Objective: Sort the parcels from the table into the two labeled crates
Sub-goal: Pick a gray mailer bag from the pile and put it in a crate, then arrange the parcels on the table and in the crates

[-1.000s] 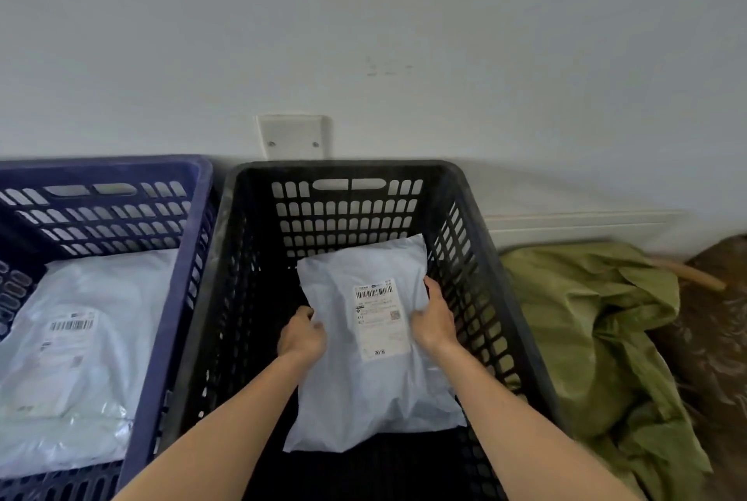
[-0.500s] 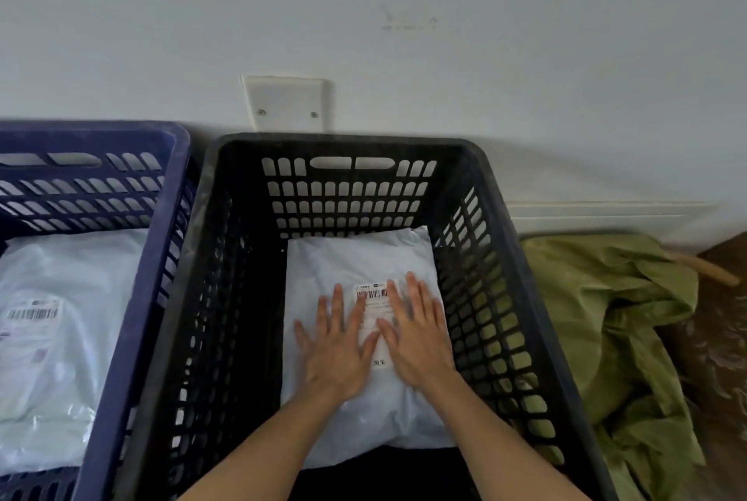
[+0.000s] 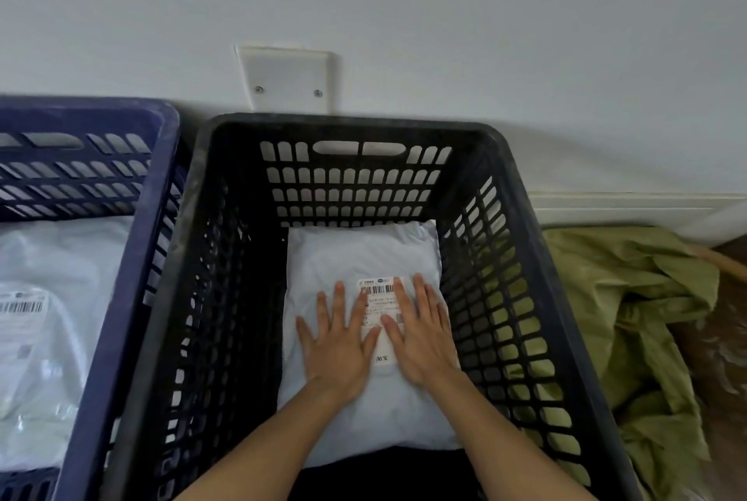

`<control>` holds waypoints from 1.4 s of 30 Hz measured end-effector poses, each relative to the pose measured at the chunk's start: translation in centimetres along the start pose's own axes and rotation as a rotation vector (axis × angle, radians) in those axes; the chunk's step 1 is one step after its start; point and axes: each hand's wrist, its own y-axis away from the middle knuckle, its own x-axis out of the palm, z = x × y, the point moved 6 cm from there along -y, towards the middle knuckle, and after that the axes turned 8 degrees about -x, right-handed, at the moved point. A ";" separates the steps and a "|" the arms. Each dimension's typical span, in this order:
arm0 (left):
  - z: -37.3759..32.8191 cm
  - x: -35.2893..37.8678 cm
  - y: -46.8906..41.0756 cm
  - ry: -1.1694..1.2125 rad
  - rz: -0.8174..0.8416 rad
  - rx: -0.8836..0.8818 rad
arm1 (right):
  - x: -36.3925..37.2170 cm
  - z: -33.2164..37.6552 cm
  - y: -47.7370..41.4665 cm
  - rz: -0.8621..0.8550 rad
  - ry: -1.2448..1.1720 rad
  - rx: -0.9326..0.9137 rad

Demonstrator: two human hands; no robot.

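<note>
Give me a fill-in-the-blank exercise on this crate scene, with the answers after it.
The left hand and right hand press the white parcel, which lies in a crate coloured ____.
The blue crate stands on its ____ side.
The parcel's barcode label shows between the two ____.
Answers: black; left; hands.

You're in a plain parcel-sorting corner: a black crate [image 3: 347,122] and a blue crate [image 3: 81,106] against a white wall [image 3: 525,56], barcoded mailer bags [image 3: 364,254] inside, crumpled green sacking [image 3: 626,298] beside them
</note>
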 end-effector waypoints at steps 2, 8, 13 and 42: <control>-0.2 -0.5 0.2 0.013 0.024 0.004 | -0.4 0.1 0.0 0.013 -0.028 0.003; -0.6 -3.6 1.2 0.167 0.097 0.007 | -2.0 0.3 0.6 0.071 -0.103 0.067; -0.2 -6.4 2.9 0.218 0.058 0.046 | -4.3 1.4 1.9 0.039 -0.151 0.064; 14.0 -22.7 33.7 0.127 -0.592 0.051 | -15.3 22.2 22.6 -0.264 -0.322 -0.422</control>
